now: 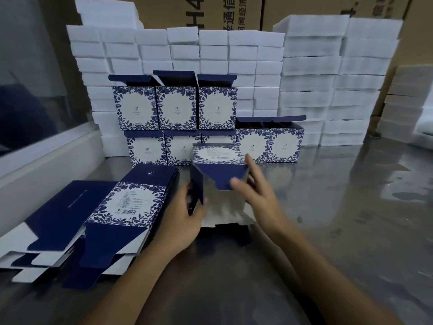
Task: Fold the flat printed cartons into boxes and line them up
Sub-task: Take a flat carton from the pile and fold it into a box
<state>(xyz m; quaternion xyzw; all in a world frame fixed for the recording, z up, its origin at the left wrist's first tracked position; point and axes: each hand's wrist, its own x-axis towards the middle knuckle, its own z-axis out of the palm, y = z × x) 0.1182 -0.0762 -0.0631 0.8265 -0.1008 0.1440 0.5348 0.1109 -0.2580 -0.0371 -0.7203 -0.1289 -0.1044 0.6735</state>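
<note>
Forearms reach in from six o'clock to a half-folded navy-and-white floral paperboard carton, held at centre above the glossy steel table. It is pinched at a side flap by the left hand, probably as a brace, while the open, blurred right hand touches its navy flap. Flat printed cartons are stacked at nine o'clock; folded matte boxes are lined at twelve o'clock before white foam blocks.
</note>
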